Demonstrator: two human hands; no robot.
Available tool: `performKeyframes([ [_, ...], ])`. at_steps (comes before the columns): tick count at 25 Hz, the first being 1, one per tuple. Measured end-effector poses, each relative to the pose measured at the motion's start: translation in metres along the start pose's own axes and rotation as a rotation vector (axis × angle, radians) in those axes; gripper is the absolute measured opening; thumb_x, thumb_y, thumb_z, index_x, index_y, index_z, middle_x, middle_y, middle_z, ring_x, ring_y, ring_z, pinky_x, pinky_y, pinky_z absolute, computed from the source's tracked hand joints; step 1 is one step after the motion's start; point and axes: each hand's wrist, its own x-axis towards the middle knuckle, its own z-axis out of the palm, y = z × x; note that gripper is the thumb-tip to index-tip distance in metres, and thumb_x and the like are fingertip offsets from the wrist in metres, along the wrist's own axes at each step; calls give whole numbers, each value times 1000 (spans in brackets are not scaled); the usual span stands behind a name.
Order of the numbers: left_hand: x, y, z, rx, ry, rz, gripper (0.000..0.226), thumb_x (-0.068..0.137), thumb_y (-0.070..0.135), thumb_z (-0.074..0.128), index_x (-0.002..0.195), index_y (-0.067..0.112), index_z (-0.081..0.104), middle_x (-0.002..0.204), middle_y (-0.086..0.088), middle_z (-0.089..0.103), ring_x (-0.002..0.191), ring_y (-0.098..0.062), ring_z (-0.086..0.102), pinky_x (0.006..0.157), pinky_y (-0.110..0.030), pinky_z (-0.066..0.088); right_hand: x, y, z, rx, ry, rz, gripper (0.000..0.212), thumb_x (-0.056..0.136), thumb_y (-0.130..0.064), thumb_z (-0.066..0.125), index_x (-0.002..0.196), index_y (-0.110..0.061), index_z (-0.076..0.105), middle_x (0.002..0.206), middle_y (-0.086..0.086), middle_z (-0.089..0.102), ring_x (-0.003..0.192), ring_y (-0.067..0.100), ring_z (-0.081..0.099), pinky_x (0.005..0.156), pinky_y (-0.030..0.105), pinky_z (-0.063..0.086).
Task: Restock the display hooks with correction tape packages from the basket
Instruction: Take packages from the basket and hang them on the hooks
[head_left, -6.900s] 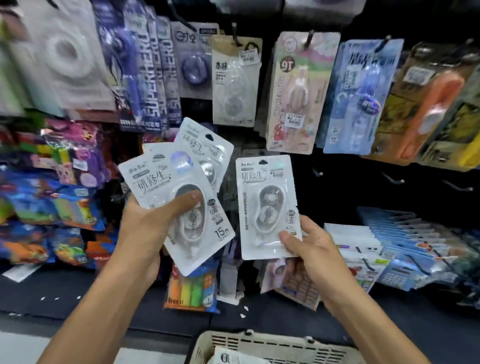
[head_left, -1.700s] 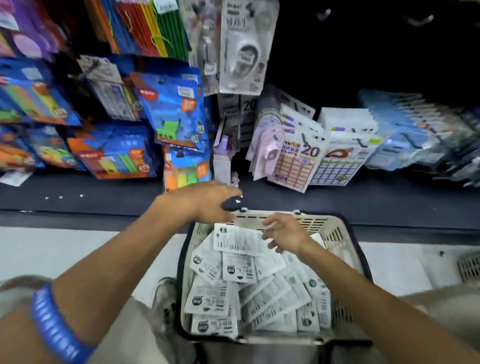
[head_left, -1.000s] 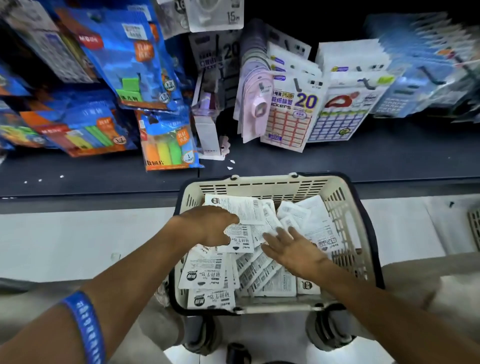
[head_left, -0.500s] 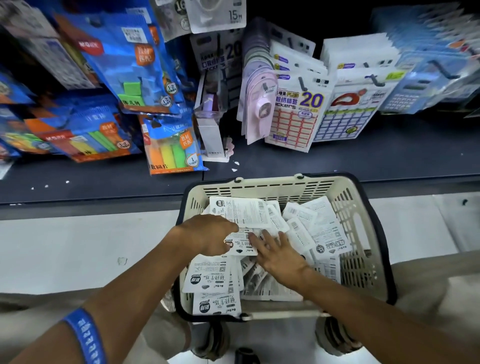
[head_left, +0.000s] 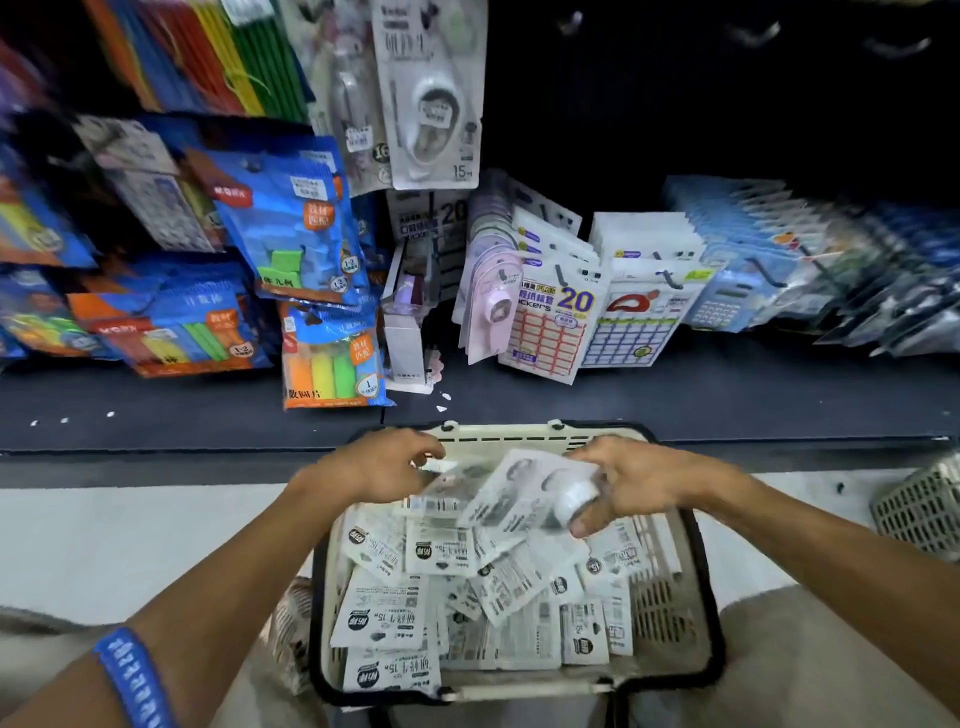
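Gathering stock is the step in hand: both hands hover over the far end of the cream basket (head_left: 670, 582), lifting packages out of the loose heap. The right hand (head_left: 631, 480) has its fingers curled round a correction tape package (head_left: 524, 496), face up, with the white tape bubble just beside the thumb; motion blur hides exactly how many cards it holds. The left hand (head_left: 382, 467) is curled at the near edge of another blurred package (head_left: 441, 480), apparently pinching it, though the blur leaves that grip uncertain. Most of the remaining packages (head_left: 395, 613) lie back-side up in the basket, overlapping, so much of the task seems yet to be done. One hung correction tape package (head_left: 431, 104) shows on a hook above, and several bare hooks (head_left: 748, 34) stand out from the dark panel to the upper right. The next move likely calls for squaring the cards, turning them face out, and raising them so the punched hole meets a hook tip. Room is good straight up over the dark shelf (head_left: 675, 395), but the sticker packs (head_left: 558, 322) and blue packets (head_left: 291, 218) crowd the path, and the basket's dark rim (head_left: 711, 623) lies close under both wrists
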Motion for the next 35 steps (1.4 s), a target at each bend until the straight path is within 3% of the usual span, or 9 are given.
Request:
performKeyframes([
  [3, -20, 15, -34, -909, 373, -32, 46, 101, 58, 45, 100, 22, 75, 112, 1, 74, 105, -19, 66, 106, -37, 44, -19, -33, -21, 563, 141, -86, 48, 64, -17, 91, 106, -7, 72, 108, 17, 76, 99, 30, 71, 85, 38, 54],
  [6, -48, 40, -63, -1449, 249, 233, 71, 77, 82, 50, 101, 21, 77, 102, -7, 78, 92, -22, 72, 87, -39, 56, -17, -74, -24, 1013, 242, -238, 69, 36, -22, 103, 100, -11, 79, 106, 15, 76, 95, 27, 73, 85, 38, 61],
  [9, -70, 68, -78, -1343, 372, 346, 94, 45, 57, 96, 126, 22, 65, 122, -5, 74, 115, -25, 70, 99, -49, 53, -15, -117, -30, 1087, 225, -307, 84, 44, -27, 101, 121, -9, 71, 120, 18, 72, 109, 33, 70, 94, 45, 57],
  [14, -96, 64, -118, -1213, 463, 380, 78, 52, 14, 99, 122, 18, 65, 113, -7, 78, 103, -28, 75, 85, -46, 62, -18, -160, -37, 950, 384, -427, 65, 78, -26, 83, 136, -16, 56, 124, 11, 72, 112, 31, 70, 93, 43, 58],
  [17, -109, 52, -152, -1207, 440, 454, 70, 51, 11, 99, 115, 18, 71, 113, -10, 77, 101, -30, 76, 74, -37, 63, -14, -188, -41, 897, 462, -570, 52, 83, -33, 77, 131, -22, 60, 125, 9, 72, 112, 29, 70, 93, 45, 58],
  [21, -117, 33, -170, -1286, 458, 441, 58, 55, 5, 95, 108, 20, 77, 115, -14, 76, 100, -34, 75, 69, -40, 64, 5, -220, -47, 958, 564, -570, 49, 82, -34, 75, 125, -16, 60, 112, 9, 77, 96, 25, 75, 70, 28, 60],
  [26, -121, 20, -184, -1398, 545, 439, 55, 64, 7, 82, 117, 14, 73, 109, -15, 78, 88, -31, 78, 61, -39, 64, 28, -243, -59, 1038, 665, -545, 37, 81, -35, 77, 110, -13, 68, 105, 9, 78, 90, 24, 76, 68, 35, 62],
  [33, -135, 8, -197, -1199, 952, 432, 52, 44, 22, 88, 92, 36, 77, 95, 3, 81, 79, -20, 79, 52, -29, 60, 47, -230, -96, 810, 1009, -389, 14, 96, -36, 66, 106, -27, 66, 97, -7, 78, 87, 12, 74, 74, 35, 61],
  [35, -134, 9, -196, -1204, 984, 473, 51, 47, 22, 88, 94, 37, 76, 96, 4, 81, 79, -19, 79, 53, -28, 59, 57, -227, -100, 758, 1043, -351, 9, 96, -38, 65, 103, -33, 65, 94, -14, 76, 84, 6, 73, 66, 22, 56],
])
